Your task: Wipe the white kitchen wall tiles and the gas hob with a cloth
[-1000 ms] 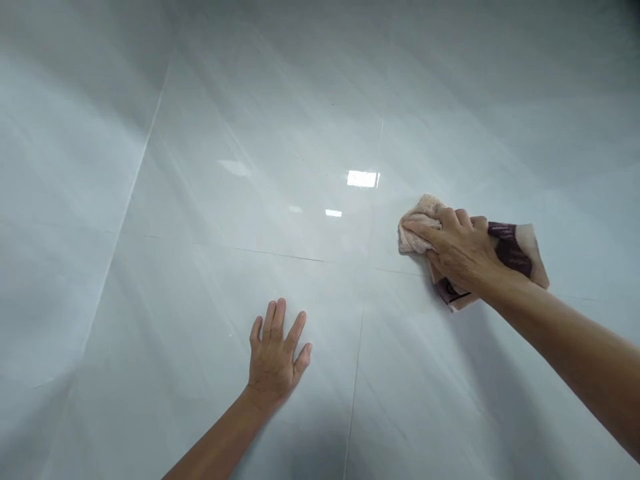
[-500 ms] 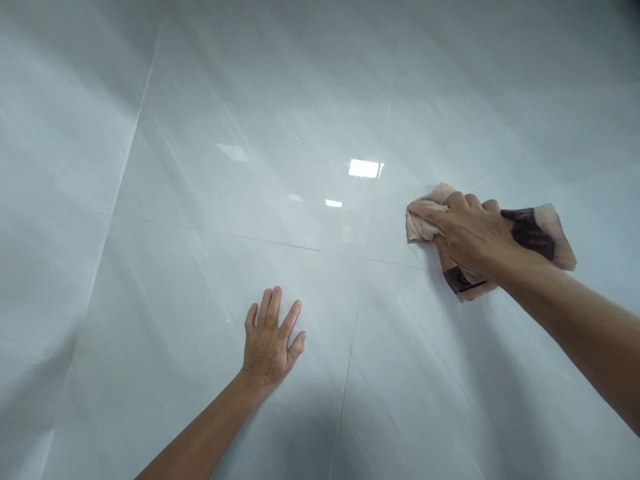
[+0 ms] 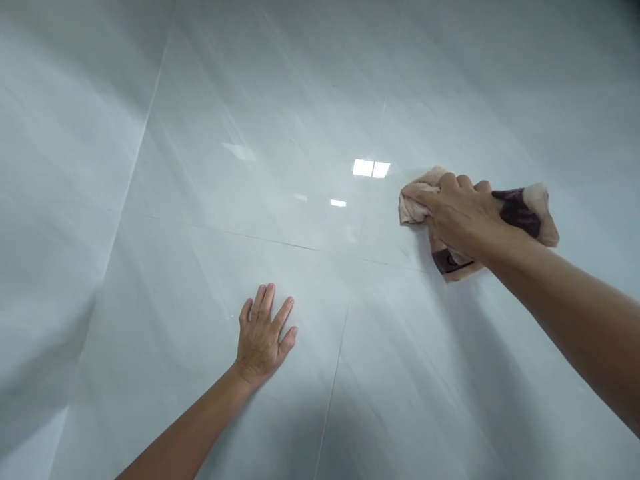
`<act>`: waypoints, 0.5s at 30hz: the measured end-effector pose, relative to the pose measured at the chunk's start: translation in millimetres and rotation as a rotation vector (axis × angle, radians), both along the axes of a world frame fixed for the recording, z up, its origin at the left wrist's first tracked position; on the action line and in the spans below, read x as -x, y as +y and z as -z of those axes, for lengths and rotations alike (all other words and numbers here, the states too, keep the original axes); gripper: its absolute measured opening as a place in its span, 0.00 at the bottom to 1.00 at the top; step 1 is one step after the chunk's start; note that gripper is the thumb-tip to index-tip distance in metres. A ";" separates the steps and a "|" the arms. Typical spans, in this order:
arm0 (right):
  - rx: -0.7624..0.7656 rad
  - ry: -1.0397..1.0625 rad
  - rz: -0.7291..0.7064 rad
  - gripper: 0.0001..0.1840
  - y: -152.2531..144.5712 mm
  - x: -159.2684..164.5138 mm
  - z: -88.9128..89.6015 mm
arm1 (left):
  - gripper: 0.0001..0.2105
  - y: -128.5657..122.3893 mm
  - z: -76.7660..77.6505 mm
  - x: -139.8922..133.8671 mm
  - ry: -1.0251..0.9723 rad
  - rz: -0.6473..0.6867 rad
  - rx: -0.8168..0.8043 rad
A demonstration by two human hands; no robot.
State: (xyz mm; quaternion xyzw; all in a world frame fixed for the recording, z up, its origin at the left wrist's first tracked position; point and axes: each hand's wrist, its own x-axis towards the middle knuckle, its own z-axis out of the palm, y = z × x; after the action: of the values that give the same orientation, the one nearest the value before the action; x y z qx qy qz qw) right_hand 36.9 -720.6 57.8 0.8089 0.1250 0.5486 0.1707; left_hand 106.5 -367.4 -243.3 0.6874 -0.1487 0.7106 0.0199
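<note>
My right hand (image 3: 463, 210) grips a bunched cloth (image 3: 523, 212), pale pinkish-beige with dark brown patches, against a glossy grey-white tiled surface (image 3: 280, 413). Folds of the cloth stick out on both sides of the hand and below it. Lower and to the left, my left hand (image 3: 263, 337) lies flat on the tile with its fingers spread and nothing in it.
Thin joint lines (image 3: 280, 241) run between the large tiles. At the left, another pale surface (image 3: 60, 173) meets this one along a slanting corner line. Bright light reflections (image 3: 371, 169) show near the middle, and shadows fall below both arms.
My right hand and the cloth have shifted slightly up and left over the tile. My left hand stays flat in about the same place, as the view turns a little.
</note>
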 end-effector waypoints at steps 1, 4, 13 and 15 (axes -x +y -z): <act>-0.026 0.019 0.043 0.31 3.3 2.0 -4.1 | 0.37 0.2 0.1 -0.1 -0.002 -0.002 -0.001; -0.019 0.057 0.115 0.33 7.1 6.6 1.4 | 0.37 1.4 0.4 -1.0 -0.007 -0.009 -0.010; 0.006 0.024 -0.020 0.27 4.2 3.1 13.1 | 0.37 2.7 -1.4 -2.0 -0.021 -0.036 -0.003; -0.017 0.004 -0.026 0.28 9.8 2.3 4.5 | 0.36 3.2 -1.6 -2.0 -0.018 -0.045 -0.008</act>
State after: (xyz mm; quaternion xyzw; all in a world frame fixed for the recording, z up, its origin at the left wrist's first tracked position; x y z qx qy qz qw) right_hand 34.5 -710.8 53.2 0.8098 0.1312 0.5501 0.1562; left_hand 108.5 -364.2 -241.6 0.6840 -0.1362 0.7166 0.0001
